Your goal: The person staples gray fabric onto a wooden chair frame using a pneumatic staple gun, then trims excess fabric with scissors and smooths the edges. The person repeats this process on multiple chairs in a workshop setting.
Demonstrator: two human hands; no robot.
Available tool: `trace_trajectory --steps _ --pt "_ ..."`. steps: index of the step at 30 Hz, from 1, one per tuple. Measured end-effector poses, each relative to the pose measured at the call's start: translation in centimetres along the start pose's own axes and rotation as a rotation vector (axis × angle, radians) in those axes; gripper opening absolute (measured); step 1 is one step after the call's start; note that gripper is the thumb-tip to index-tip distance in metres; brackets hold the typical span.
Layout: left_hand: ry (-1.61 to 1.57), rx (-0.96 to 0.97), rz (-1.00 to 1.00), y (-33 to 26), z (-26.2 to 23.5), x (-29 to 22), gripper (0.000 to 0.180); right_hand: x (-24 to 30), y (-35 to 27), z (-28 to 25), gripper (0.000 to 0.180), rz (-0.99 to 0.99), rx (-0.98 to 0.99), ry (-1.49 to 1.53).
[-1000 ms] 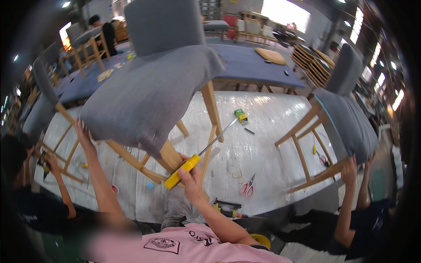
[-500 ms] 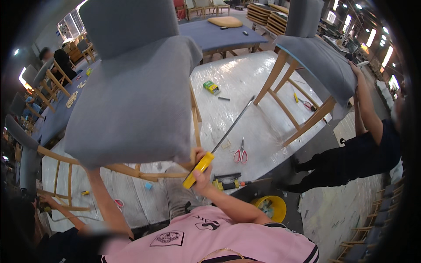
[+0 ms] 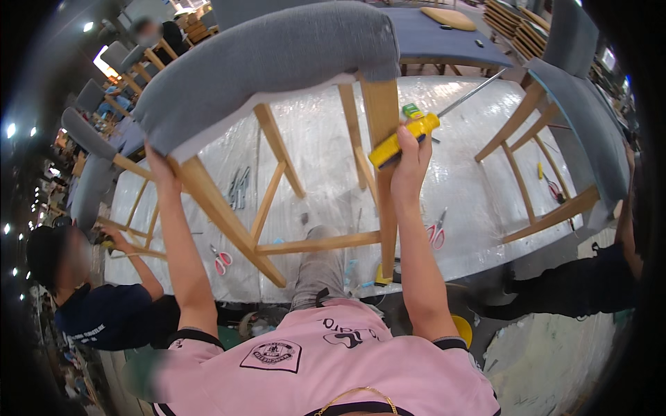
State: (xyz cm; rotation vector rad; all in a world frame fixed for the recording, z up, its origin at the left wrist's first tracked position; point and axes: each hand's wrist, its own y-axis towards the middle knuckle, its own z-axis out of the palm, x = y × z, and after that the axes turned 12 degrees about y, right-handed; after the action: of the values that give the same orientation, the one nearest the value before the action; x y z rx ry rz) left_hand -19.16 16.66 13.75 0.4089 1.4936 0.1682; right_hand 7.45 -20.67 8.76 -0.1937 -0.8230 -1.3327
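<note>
A grey upholstered chair [image 3: 270, 55] with light wooden legs fills the middle, tipped so its front seat edge is high and its legs show. My left hand [image 3: 162, 170] grips the seat's left front corner by the leg top, its fingers partly hidden. Closed around the yellow handle of a long-shafted screwdriver [image 3: 423, 125], my right hand [image 3: 411, 156] is against the right front leg. The metal shaft points up and to the right. Pale lining shows below the seat's fabric edge.
The plastic-covered worktable [image 3: 458, 187] holds red-handled scissors [image 3: 221, 259], a second pair [image 3: 437, 232], and a green box [image 3: 412, 111]. Another grey chair [image 3: 583, 104] stands right, beside a co-worker [image 3: 576, 277]. Another person [image 3: 111, 298] works at left. A blue-topped table [image 3: 444, 45] is behind.
The chair has tipped back and lifted, exposing its front legs. My right hand has moved up and right with the screwdriver; my left hand is higher at the seat corner.
</note>
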Motion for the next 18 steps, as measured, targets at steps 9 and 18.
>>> trace_trajectory --steps 9,18 --pt "0.715 0.119 1.114 -6.0 15.1 -15.5 0.056 -1.7 3.2 -0.3 0.03 -0.041 -0.02 0.046" --pt "1.224 0.869 1.089 -5.9 30.7 -23.2 0.079 1.8 -1.9 -8.4 0.04 -0.175 -0.154 -0.092"
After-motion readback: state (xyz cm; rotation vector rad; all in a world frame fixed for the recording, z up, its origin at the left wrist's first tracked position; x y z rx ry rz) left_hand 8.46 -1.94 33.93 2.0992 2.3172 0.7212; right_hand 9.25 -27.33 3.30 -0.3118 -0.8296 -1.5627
